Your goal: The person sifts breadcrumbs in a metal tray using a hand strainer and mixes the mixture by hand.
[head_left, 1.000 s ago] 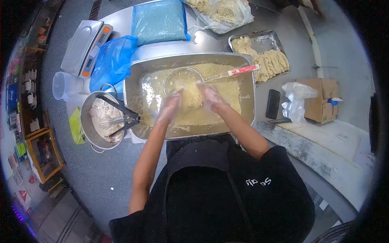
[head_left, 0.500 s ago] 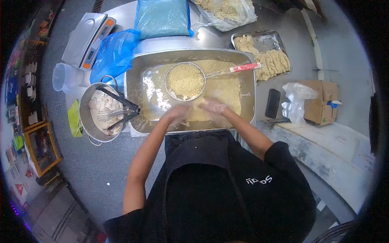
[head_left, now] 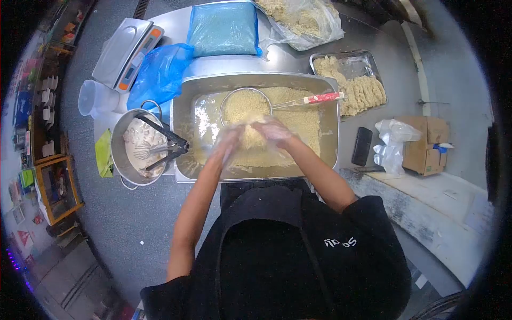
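My left hand (head_left: 230, 140) and my right hand (head_left: 273, 131), in clear gloves, are over a deep steel pan (head_left: 337, 128) of pale yellow breading crumbs (head_left: 298, 133). Both are smeared by motion, with crumbs between them; whether anything lies inside the crumbs I cannot make out. Just beyond my fingertips, a round wire strainer (head_left: 244, 101) full of crumbs lies in the pan, its red-and-white handle (head_left: 324, 98) reaching the right rim. To the left stands a steel pot (head_left: 118, 154) of pieces in white batter, holding a whisk (head_left: 143, 151) and black tongs (head_left: 178, 143).
Breaded pieces (head_left: 364, 90) lie in a steel tray at the right. Behind are a blue bag (head_left: 224, 29), a clear bag of crumbs (head_left: 304, 24), a scale (head_left: 125, 53) and a plastic jug (head_left: 96, 98). A phone (head_left: 362, 145) and cardboard box (head_left: 425, 144) sit right.
My hands have moved forward from the pan's near side toward the strainer, and crumbs now show between them. The whole view has shifted slightly; the strainer stays in the pan.
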Motion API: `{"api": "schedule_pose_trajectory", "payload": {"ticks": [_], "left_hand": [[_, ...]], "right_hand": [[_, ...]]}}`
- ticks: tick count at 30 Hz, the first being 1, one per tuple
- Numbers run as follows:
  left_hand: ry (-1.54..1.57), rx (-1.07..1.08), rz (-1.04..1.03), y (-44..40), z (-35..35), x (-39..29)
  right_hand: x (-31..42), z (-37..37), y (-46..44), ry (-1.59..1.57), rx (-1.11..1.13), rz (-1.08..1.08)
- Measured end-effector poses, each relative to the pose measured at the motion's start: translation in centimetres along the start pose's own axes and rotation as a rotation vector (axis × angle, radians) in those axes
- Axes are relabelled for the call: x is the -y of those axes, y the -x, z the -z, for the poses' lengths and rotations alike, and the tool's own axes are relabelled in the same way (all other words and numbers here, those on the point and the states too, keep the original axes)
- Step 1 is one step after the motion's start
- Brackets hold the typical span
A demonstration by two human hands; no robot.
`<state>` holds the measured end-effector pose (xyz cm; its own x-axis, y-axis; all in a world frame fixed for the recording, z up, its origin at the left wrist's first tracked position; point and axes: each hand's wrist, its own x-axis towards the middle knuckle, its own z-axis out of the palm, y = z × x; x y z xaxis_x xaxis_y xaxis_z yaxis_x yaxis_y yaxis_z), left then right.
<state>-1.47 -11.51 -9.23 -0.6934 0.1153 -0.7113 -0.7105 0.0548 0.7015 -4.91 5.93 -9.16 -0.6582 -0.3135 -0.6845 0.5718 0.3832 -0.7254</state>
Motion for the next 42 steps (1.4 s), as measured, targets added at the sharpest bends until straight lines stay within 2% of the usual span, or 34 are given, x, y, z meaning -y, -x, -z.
{"api": "schedule_pose_trajectory", "payload": {"ticks": [2,3,4,6,7,9,10,12,14,16,17,19,21,24,26,29,30,32,34,36,38,39,41,42], "left_hand": [[-0.024,-0.136,-0.167,0.4,0.9,-0.1],[-0.018,-0.212,-0.219,-1.2,2.2,1.5],[-0.012,-0.288,-0.269,-2.3,3.3,2.8],[-0.311,-0.412,-0.395,-2.4,4.6,3.9],[-0.463,-0.470,-0.455,-2.5,4.9,4.6],[-0.594,-0.494,-0.390,-5.8,5.3,8.6],[-0.659,-0.512,-0.358,-7.9,5.5,10.7],[-0.741,-0.332,-0.396,-12.5,6.3,15.0],[-0.681,-0.325,-0.418,-13.4,6.6,15.0],[-0.478,-0.473,-0.419,-9.6,5.2,12.1],[-0.547,-0.397,-0.405,-7.1,5.0,9.4],[-0.446,-0.322,-0.347,-2.6,4.3,4.9],[-0.319,-0.227,-0.258,-1.3,3.6,3.4],[0.083,-0.118,-0.064,-0.2,1.8,1.2],[0.581,-0.118,0.089,1.1,-0.1,-0.5],[0.804,0.169,-0.148,1.0,-1.6,-0.8],[0.794,0.190,-0.120,1.3,-1.6,-1.1],[0.777,0.228,-0.066,2.4,-1.6,-2.0],[0.735,0.203,-0.047,3.2,-1.4,-2.9],[0.710,0.163,0.004,3.2,-1.0,-2.5],[0.707,0.110,0.074,2.0,-0.8,-1.6],[0.739,0.184,0.016,1.6,-0.9,-1.5],[0.794,0.337,-0.091,1.6,-1.1,-1.5],[0.772,0.304,-0.033,1.9,-1.1,-1.7]], "right_hand": [[0.4,0.2,-1.3,0.027,-0.072,0.091],[3.7,0.9,0.8,0.264,-0.127,0.246],[3.4,1.5,-0.4,0.521,-0.237,0.301],[2.4,3.7,-4.0,1.033,-0.463,0.402],[2.3,4.6,-4.1,1.049,-0.452,0.449],[2.3,6.3,-4.0,1.079,-0.431,0.544],[0.8,6.7,-5.5,1.139,-0.316,0.469],[-3.3,6.7,-9.9,1.255,-0.085,0.322],[-2.2,6.0,-6.1,1.183,-0.079,0.291],[-4.4,6.0,-6.7,1.190,0.289,0.169],[-4.1,5.5,-4.7,0.887,0.268,0.085],[-4.6,4.4,-1.2,0.697,0.254,0.118],[-5.8,3.9,0.5,0.921,0.269,0.363],[-4.9,3.4,2.3,0.628,-0.113,0.128],[-5.4,3.9,2.9,0.568,-0.097,0.231],[-5.6,4.2,3.4,0.441,-0.161,0.212],[-5.5,4.2,3.4,0.394,-0.195,0.179],[-5.8,4.3,3.8,0.496,-0.117,0.291],[-5.7,4.5,3.6,0.487,-0.112,0.243],[-5.5,4.6,4.0,0.359,-0.181,0.020],[-5.0,4.9,4.8,0.413,-0.148,0.180],[-4.9,5.0,5.0,0.438,-0.131,0.263],[-5.4,5.1,4.9,0.350,-0.145,0.264],[-5.7,5.2,4.9,0.309,-0.152,0.263]]}}
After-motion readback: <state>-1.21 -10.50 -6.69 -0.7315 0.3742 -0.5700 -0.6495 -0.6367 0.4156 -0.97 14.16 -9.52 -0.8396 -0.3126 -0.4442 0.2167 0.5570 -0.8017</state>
